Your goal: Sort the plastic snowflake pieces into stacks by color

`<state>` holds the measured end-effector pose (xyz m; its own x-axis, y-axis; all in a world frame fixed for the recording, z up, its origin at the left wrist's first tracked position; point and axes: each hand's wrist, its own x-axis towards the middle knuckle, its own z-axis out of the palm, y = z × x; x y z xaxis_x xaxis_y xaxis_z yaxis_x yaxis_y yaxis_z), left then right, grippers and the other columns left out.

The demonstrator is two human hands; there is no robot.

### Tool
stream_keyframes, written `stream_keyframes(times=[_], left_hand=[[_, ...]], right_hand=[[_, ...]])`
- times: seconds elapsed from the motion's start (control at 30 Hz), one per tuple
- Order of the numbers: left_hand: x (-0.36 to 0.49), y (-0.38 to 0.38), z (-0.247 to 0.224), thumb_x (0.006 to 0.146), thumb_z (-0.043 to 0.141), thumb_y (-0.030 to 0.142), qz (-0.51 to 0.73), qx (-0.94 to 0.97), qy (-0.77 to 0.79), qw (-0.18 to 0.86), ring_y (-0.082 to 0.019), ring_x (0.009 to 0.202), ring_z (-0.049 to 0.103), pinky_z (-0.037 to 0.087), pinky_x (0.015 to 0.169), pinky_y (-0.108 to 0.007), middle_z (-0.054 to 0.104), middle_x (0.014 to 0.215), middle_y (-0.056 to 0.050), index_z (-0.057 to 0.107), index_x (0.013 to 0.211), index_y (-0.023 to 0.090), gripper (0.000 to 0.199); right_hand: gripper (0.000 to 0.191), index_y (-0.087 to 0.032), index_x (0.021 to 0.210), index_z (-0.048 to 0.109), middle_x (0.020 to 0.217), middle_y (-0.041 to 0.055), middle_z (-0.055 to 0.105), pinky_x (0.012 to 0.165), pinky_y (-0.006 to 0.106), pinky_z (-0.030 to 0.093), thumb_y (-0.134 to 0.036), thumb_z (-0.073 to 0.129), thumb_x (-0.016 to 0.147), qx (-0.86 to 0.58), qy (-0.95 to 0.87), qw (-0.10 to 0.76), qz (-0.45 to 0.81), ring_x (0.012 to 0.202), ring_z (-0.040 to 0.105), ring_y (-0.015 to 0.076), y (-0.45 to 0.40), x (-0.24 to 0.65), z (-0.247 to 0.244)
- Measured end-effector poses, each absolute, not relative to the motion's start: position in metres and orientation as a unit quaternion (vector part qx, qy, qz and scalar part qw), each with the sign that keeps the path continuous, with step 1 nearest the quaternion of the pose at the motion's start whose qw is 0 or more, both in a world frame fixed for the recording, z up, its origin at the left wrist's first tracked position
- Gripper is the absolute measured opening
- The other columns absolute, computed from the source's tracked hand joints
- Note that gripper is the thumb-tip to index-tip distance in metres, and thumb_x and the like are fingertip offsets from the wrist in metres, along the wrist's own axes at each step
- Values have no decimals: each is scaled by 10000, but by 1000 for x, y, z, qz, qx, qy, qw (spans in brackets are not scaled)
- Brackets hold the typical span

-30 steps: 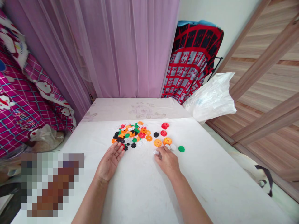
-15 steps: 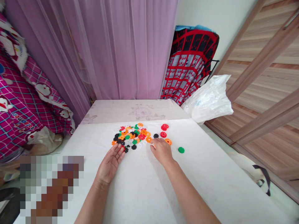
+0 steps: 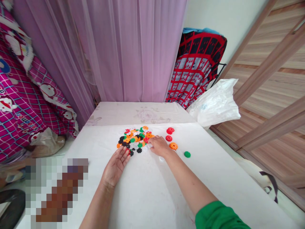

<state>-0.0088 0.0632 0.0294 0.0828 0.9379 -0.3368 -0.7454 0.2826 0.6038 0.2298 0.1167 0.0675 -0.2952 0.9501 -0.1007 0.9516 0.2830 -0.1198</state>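
A pile of notched plastic snowflake discs (image 3: 132, 140) in orange, black, green, red and white lies on the white-covered table. My left hand (image 3: 117, 163) rests at the near left edge of the pile, palm turned up and inward, fingers stretched out beside red and black discs. Over the right edge of the pile is my right hand (image 3: 159, 145), palm down, its fingers bent and close together; what lies under the fingertips is hidden. Right of it lie red discs (image 3: 169, 138), an orange disc (image 3: 173, 146) and a green disc (image 3: 187, 154). A pale disc (image 3: 161, 158) shows below my right wrist.
The white tabletop (image 3: 143, 190) stretches toward me, with a flowered cloth (image 3: 147, 113) along its far end. A white plastic bag (image 3: 216, 103) stands at the far right corner. Behind are a purple curtain (image 3: 133, 51) and a wooden wardrobe (image 3: 269, 76).
My right hand has moved left onto the edge of the pile, covering the place of a loose black disc. A pale disc now shows below its wrist. My left hand stays almost still.
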Motion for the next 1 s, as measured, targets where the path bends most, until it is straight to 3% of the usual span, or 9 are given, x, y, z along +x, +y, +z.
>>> stream_keyframes(times=[0.2,0.47,0.8,1.0], left_hand=[[-7,62,34,877,565,204,582,130,352,721,-173,967,688,550,908,-331,724,1090,-54,707,983,189,177],[-8,62,33,878,575,228,579,145,353,720,-168,968,685,540,929,-340,718,1098,-57,704,1016,186,194],[-10,64,28,845,619,237,577,171,341,722,-181,1003,682,504,997,-373,714,1122,-65,700,1029,193,206],[-9,63,32,875,571,220,578,157,353,719,-172,978,686,537,941,-345,727,1080,-49,706,995,189,184]], right_hand=[[320,-199,1083,609,1057,86,684,870,339,338,-208,611,764,586,808,9,-61,1036,554,236,122,225,68],[306,-206,1072,571,1004,31,672,860,291,343,-183,617,770,606,780,-130,-92,964,560,179,89,253,73],[342,-198,1092,590,1018,47,673,919,319,311,-187,605,750,632,768,-69,-81,1033,528,222,40,280,75],[329,-194,1087,599,1005,45,668,899,319,308,-184,590,758,632,768,-64,-78,1006,527,214,42,276,68]])
